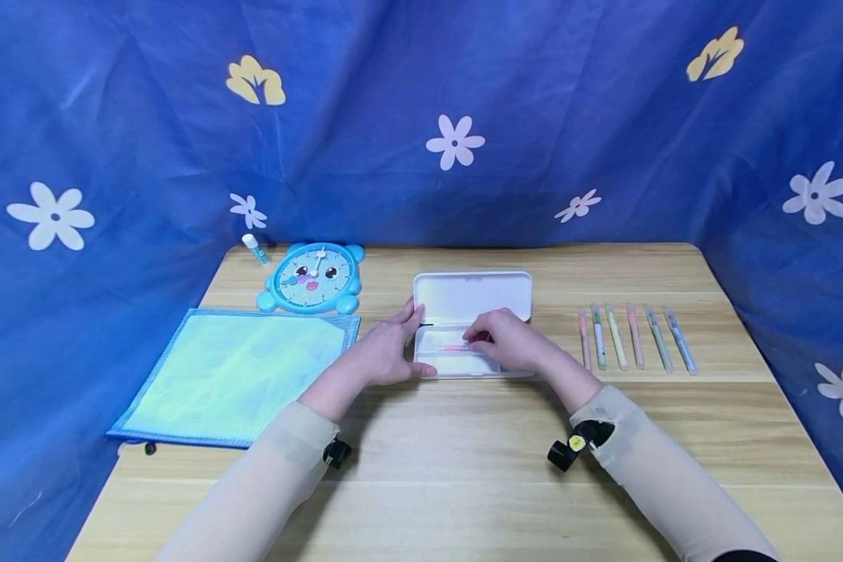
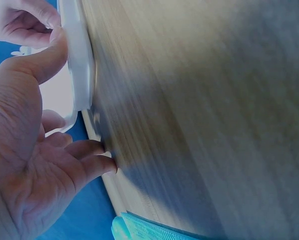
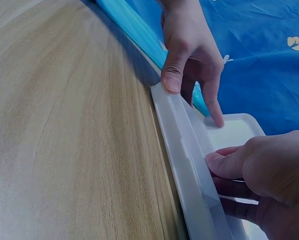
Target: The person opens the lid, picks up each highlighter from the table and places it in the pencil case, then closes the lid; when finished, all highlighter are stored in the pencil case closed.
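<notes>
A white pencil case [image 1: 472, 297] stands with its lid raised, its long divided tray facing the person. My left hand [image 1: 388, 350] holds the case's left end, thumb on the front corner and fingers spread toward the hinge side. In the right wrist view, the left thumb [image 3: 171, 82] presses the case's near corner. My right hand [image 1: 507, 340] reaches into the tray with curled fingers. Thin pink sticks [image 1: 453, 348] lie in the tray right at its fingertips, partly hidden by the hand. From the right wrist, the right hand [image 3: 274, 175] pinches just inside the case wall.
Several pastel highlighters [image 1: 635, 336] lie in a row to the right. On the left are a blue mesh zip pouch [image 1: 239, 375], a blue toy clock [image 1: 314, 277] and a glue stick [image 1: 256, 249]. Blue flowered cloth [image 1: 365, 156] hangs round the wooden table [image 1: 478, 476].
</notes>
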`<state>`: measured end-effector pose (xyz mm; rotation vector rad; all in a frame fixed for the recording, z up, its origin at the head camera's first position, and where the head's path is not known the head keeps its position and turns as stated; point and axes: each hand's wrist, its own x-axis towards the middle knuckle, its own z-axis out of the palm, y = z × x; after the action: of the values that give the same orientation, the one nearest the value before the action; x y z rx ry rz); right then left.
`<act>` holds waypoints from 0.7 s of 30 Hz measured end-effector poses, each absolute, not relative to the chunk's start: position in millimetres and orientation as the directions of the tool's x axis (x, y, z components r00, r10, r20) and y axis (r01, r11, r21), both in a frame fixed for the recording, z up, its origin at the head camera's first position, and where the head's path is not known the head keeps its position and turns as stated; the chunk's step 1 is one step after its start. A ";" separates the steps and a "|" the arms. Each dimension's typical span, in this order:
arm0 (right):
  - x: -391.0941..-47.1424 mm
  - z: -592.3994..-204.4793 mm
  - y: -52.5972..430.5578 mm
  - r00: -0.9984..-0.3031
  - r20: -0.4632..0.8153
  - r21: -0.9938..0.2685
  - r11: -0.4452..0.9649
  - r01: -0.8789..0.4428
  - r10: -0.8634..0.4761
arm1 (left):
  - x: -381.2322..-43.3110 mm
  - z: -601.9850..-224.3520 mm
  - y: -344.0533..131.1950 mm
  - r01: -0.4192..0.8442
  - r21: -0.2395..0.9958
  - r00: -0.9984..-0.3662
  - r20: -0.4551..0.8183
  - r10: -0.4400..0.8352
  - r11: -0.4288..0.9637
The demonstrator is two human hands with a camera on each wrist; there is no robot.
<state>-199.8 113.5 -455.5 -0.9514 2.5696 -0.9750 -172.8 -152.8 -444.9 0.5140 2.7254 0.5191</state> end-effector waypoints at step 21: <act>-198.7 -439.7 134.7 -0.775 0.128 -0.689 0.507 -0.518 -0.618 | -173.0 -446.4 -152.2 0.286 0.399 -0.887 -0.233 0.398 0.871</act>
<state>-198.7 134.7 -439.7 -0.9889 2.6076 -1.1230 -173.0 -152.2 -446.4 0.5132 2.7336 0.5139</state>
